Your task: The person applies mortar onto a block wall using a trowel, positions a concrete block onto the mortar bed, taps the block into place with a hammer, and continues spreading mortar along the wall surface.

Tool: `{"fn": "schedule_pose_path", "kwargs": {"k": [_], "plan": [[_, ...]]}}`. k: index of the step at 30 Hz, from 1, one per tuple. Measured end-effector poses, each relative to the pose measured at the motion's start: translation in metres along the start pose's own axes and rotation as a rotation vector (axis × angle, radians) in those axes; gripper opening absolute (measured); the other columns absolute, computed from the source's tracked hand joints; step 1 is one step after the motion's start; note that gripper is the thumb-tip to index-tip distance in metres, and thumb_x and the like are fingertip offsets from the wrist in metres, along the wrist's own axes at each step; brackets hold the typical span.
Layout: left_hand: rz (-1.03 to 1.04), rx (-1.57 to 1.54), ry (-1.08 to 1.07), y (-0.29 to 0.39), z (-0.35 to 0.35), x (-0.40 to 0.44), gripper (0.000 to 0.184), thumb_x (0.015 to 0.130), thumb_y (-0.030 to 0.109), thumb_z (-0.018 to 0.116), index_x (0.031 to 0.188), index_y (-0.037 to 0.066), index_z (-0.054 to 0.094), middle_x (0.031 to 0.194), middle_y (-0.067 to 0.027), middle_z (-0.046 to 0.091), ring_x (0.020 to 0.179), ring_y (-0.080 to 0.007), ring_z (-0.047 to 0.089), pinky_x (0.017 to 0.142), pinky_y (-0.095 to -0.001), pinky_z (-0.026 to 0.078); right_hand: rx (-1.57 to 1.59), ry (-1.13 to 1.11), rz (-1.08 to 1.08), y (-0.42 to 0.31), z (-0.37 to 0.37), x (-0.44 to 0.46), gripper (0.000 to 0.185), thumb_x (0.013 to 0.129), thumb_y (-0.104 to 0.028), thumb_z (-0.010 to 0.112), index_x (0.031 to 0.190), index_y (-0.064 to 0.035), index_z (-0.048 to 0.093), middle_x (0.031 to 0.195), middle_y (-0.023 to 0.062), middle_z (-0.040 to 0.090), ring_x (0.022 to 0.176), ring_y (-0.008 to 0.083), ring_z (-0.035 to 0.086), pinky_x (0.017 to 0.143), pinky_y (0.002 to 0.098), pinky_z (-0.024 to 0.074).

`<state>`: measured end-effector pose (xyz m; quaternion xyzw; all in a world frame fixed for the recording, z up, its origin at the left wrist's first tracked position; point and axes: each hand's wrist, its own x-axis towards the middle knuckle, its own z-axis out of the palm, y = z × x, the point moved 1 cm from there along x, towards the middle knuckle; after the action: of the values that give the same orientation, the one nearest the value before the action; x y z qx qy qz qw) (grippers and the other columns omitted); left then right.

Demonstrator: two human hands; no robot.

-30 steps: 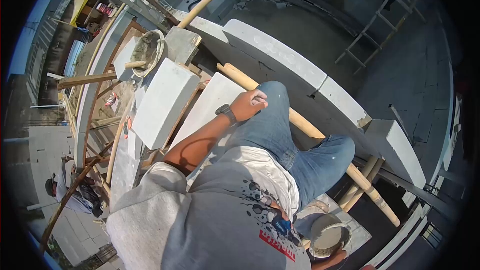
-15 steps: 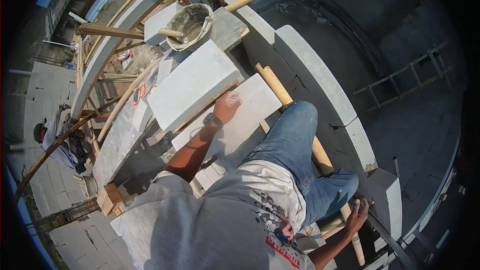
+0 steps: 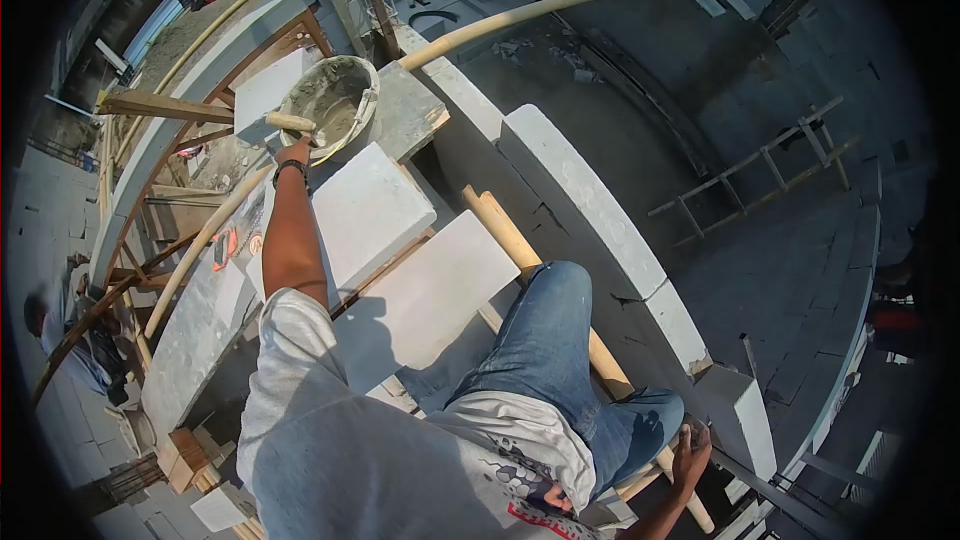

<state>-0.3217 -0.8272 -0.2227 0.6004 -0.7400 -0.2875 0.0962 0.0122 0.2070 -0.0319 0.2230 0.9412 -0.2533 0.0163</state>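
My left hand [image 3: 293, 151] reaches to the near rim of a bucket [image 3: 372, 105] holding grey wet mortar. Its fingers are at a wooden-handled tool [image 3: 289, 121] that lies across the rim; how they meet the handle is partly hidden. Below the bucket lie a thick pale block [image 3: 370, 205] and, nearer my legs, a second pale block [image 3: 440, 285], with a strip of wood showing between them. My right hand [image 3: 690, 455] is low beside my bent knee, fingers loosely curved and apart, with nothing visible in it.
A curved block wall [image 3: 590, 195] runs along my right, with bamboo poles [image 3: 610, 365] beside my legs. An orange-handled tool [image 3: 224, 248] lies on the left slab. Beyond the wall, a ladder [image 3: 740, 175] lies lower down. Another person [image 3: 80, 340] is at far left.
My left hand has left the lower pale block and moved up to the tool handle at the bucket. The whole view has shifted; my right hand stays beside the knee.
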Motion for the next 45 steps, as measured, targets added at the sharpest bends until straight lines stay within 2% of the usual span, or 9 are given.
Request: {"fn": "schedule_pose_path", "kwargs": {"k": [3, 5, 9, 13, 17, 23, 32, 37, 45], "plan": [[-0.145, -0.294, -0.287, 0.003, -0.004, -0.038, 0.069, 0.086, 0.053, 0.081, 0.118, -0.006, 0.070, 0.115, -0.0177, 0.073, 0.092, -0.0277, 0.074, 0.070, -0.0436, 0.057, -0.025, -0.001, 0.032, -0.008, -0.009, -0.010, 0.041, 0.100, -0.026, 0.071, 0.123, 0.0075, 0.064, 0.090, 0.0172, 0.072, 0.080, 0.0244, 0.068, 0.077, 0.0372, 0.0537], [-0.211, -0.456, -0.128, -0.010, 0.020, -0.029, 0.062, 0.087, 0.040, 0.084, 0.123, -0.007, 0.068, 0.119, -0.0191, 0.072, 0.090, -0.0287, 0.074, 0.067, -0.0440, 0.058, -0.031, -0.029, 0.048, -0.017, -0.017, -0.010, 0.042, 0.099, -0.027, 0.071, 0.122, 0.0077, 0.064, 0.085, 0.0160, 0.072, 0.076, 0.0247, 0.067, 0.075, 0.0380, 0.0529], [-0.254, -0.727, -0.008, -0.014, 0.057, 0.011, 0.061, 0.085, 0.027, 0.087, 0.123, -0.015, 0.066, 0.127, -0.0234, 0.071, 0.109, -0.0330, 0.072, 0.093, -0.0428, 0.058, -0.062, 0.001, 0.038, -0.016, -0.026, -0.010, 0.044, 0.098, -0.028, 0.072, 0.121, 0.0081, 0.065, 0.085, 0.0186, 0.071, 0.075, 0.0278, 0.067, 0.074, 0.0400, 0.0528], [-0.205, -0.910, -0.016, 0.050, 0.026, -0.053, 0.054, 0.084, 0.017, 0.084, 0.123, -0.016, 0.066, 0.124, -0.0243, 0.071, 0.099, -0.0325, 0.075, 0.083, -0.0426, 0.062, -0.063, 0.047, 0.023, 0.003, -0.036, -0.009, 0.043, 0.098, -0.028, 0.071, 0.122, 0.0078, 0.065, 0.096, 0.0250, 0.074, 0.090, 0.0361, 0.074, 0.083, 0.0432, 0.0557], [0.199, -0.802, -0.179, 0.089, -0.026, -0.105, 0.041, 0.085, 0.009, 0.081, 0.120, -0.007, 0.068, 0.104, -0.0153, 0.075, 0.082, -0.0247, 0.073, 0.060, -0.0348, 0.056, -0.042, 0.096, 0.086, 0.002, -0.045, -0.002, 0.044, 0.099, -0.027, 0.070, 0.124, 0.0077, 0.065, 0.102, 0.0242, 0.075, 0.094, 0.0338, 0.074, 0.088, 0.0421, 0.0554], [0.721, -0.744, -0.226, 0.143, -0.098, -0.284, 0.026, 0.086, 0.011, 0.083, 0.102, 0.000, 0.064, 0.088, -0.0038, 0.067, 0.076, -0.0129, 0.061, 0.072, -0.0290, 0.051, 0.402, 0.052, -0.083, -0.124, 0.000, 0.036, 0.040, 0.101, -0.021, 0.072, 0.130, 0.0061, 0.065, 0.112, 0.0179, 0.075, 0.102, 0.0244, 0.072, 0.093, 0.0363, 0.0558], [1.125, -0.401, -0.691, 0.157, -0.069, -0.569, 0.039, 0.085, 0.022, 0.082, 0.110, 0.000, 0.064, 0.097, -0.0206, 0.073, 0.085, -0.0327, 0.071, 0.081, -0.0417, 0.054, 0.564, 0.089, -0.446, -0.294, 0.029, 0.040, 0.072, 0.097, -0.021, 0.075, 0.159, -0.0083, 0.042, 0.133, 0.0226, 0.064, 0.105, 0.0289, 0.072, 0.087, 0.0369, 0.0591], [1.284, -0.292, -0.956, 0.116, -0.027, -0.683, 0.041, 0.084, 0.022, 0.082, 0.112, 0.000, 0.063, 0.101, -0.0221, 0.074, 0.093, -0.0394, 0.072, 0.083, -0.0453, 0.055, 0.333, 0.407, -0.491, -0.243, 0.023, 0.041, 0.085, 0.096, -0.023, 0.075, 0.165, -0.0083, 0.029, 0.148, 0.0262, 0.049, 0.131, 0.0392, 0.056, 0.108, 0.0441, 0.0496], [1.504, -0.138, -1.144, 0.077, -0.038, -0.780, 0.033, 0.084, 0.020, 0.079, 0.107, 0.003, 0.063, 0.098, -0.0213, 0.073, 0.095, -0.0434, 0.070, 0.081, -0.0511, 0.053, -0.221, 0.494, -0.202, -0.097, -0.004, -0.024, 0.053, 0.091, -0.022, 0.077, 0.134, 0.0003, 0.057, 0.119, 0.0223, 0.060, 0.112, 0.0434, 0.059, 0.093, 0.0519, 0.0487]]}}
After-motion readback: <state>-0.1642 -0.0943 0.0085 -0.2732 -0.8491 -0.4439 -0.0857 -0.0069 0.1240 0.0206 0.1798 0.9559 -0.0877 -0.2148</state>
